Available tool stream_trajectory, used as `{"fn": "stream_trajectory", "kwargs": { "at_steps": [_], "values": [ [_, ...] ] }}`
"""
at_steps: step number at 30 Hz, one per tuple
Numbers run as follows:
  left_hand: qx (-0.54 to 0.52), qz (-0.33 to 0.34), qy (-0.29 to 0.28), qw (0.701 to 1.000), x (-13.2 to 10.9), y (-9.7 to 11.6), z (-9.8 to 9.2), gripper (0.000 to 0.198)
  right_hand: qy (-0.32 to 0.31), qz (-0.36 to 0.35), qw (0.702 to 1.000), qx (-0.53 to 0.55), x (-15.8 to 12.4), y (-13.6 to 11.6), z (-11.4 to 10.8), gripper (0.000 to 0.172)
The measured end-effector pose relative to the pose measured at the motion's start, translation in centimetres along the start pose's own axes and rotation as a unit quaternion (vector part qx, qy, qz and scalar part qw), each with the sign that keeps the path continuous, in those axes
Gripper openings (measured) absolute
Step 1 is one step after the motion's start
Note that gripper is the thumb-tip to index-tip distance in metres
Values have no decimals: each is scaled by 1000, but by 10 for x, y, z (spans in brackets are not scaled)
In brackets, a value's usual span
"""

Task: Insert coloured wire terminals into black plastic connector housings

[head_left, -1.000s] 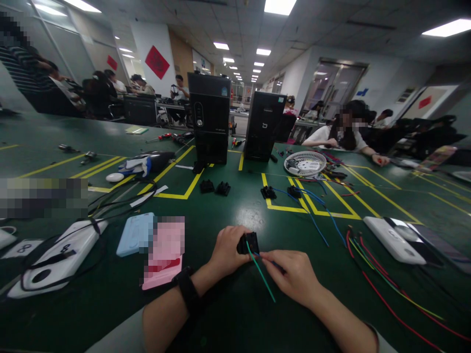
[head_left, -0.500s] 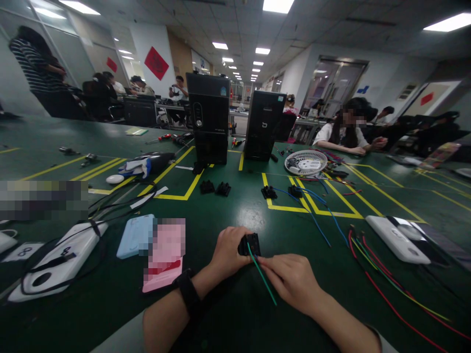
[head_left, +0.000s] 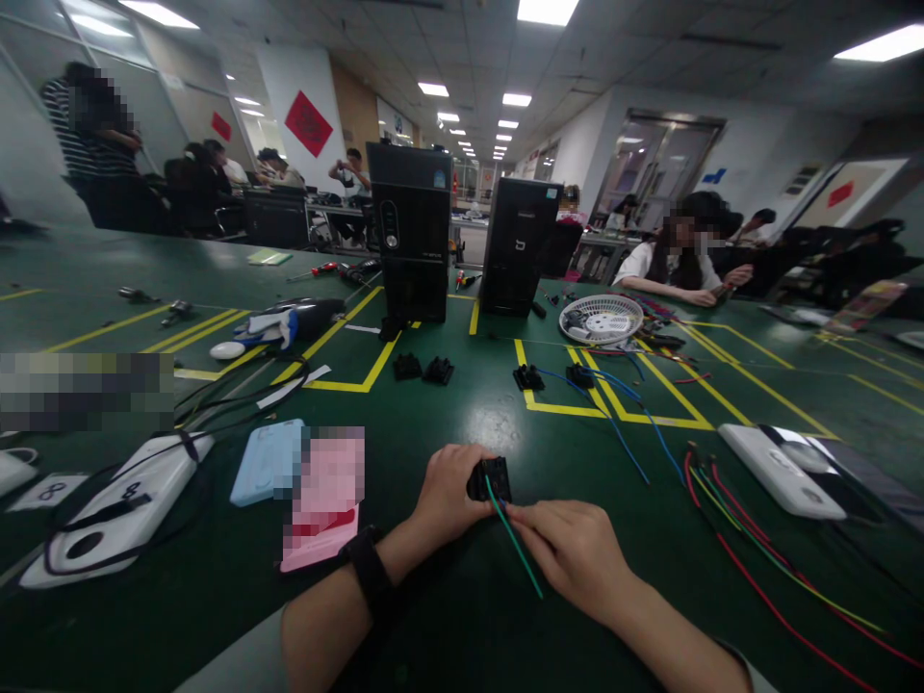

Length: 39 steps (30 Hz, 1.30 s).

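My left hand (head_left: 449, 493) is closed around a small black terminal block (head_left: 497, 481), holding it over the table in front of me. A green wire (head_left: 521, 556) runs from the block's face down toward me, its other end loose. The fingertips of my right hand (head_left: 574, 549) are pinched together at the block's lower edge, right beside the wire. What lies between them is too small to make out. Farther off, two similar black blocks (head_left: 438, 371) sit on the table. A blue wire (head_left: 559, 376) leads from another black block (head_left: 529, 377) at right.
Red, yellow and green wires (head_left: 751, 553) lie at right, near a white device (head_left: 780, 470). At left are a pink case (head_left: 324, 539), a light blue case (head_left: 264, 462) and a white device (head_left: 119, 510). Two black computer towers (head_left: 411, 231) and a white basket (head_left: 601, 320) stand farther back.
My hands, the block and the green wire are almost still. In the background, a seated person at right has raised a hand slightly, and the standing person at left has shifted.
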State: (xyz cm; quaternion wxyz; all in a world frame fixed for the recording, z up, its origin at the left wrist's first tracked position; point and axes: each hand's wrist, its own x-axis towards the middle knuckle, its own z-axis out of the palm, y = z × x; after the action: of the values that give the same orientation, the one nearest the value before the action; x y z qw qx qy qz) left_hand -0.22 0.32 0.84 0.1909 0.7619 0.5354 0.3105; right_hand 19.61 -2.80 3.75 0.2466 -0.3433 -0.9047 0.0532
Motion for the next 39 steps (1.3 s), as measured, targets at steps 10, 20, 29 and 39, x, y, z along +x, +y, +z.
{"fn": "stream_trajectory", "kwargs": {
  "at_steps": [10, 20, 29, 39],
  "values": [
    [0, -4, 6, 1000, -1, 2, -1, 40, -56, 40, 997, 21, 0, -2, 3, 19],
    [4, -3, 4, 1000, 0, 2, 0, 43, -72, 56, 996, 14, 2, -3, -3, 19],
    [6, -1, 0, 1000, 0, 3, -1, 39, -19, -1, 998, 51, -1, -6, 4, 16],
    [-9, -11, 7, 1000, -1, 2, 0, 40, -34, 77, 996, 39, 0, -5, 7, 17]
  ]
}}
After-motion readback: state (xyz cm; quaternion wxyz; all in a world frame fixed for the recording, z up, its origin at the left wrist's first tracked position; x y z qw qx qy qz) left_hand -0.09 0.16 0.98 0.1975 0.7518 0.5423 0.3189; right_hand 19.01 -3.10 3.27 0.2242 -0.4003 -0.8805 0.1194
